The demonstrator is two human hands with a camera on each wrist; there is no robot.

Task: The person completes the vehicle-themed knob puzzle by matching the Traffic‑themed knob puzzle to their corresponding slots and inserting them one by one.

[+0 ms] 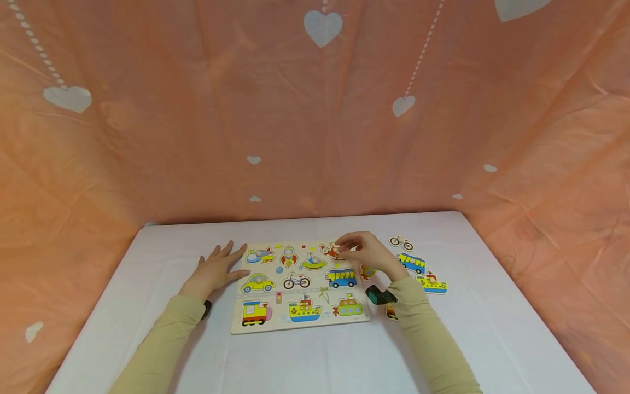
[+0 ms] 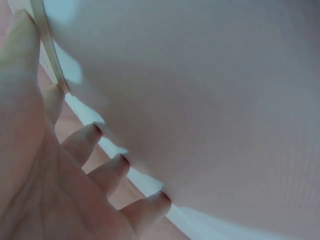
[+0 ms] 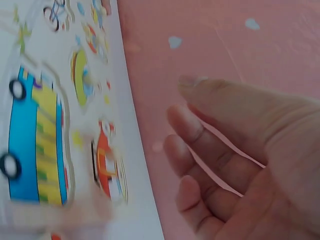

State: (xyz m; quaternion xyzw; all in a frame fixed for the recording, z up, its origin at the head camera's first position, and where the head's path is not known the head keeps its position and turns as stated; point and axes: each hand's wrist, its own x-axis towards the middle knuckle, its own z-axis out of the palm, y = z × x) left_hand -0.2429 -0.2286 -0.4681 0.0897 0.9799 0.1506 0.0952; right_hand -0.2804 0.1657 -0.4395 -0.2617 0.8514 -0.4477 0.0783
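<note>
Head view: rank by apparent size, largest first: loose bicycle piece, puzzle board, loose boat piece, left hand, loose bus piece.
1. puzzle board
2. left hand
3. loose boat piece and loose bus piece: too alike to rank
4. loose bicycle piece

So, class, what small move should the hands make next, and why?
Probably the right hand should reach for the loose bus piece: the hand looks empty, and that piece lies beside the puzzle board, which shows a matching bus picture.

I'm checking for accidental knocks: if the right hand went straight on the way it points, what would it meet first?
The right hand would likely meet the red helicopter on the board first, though depth between them is unclear.
</note>
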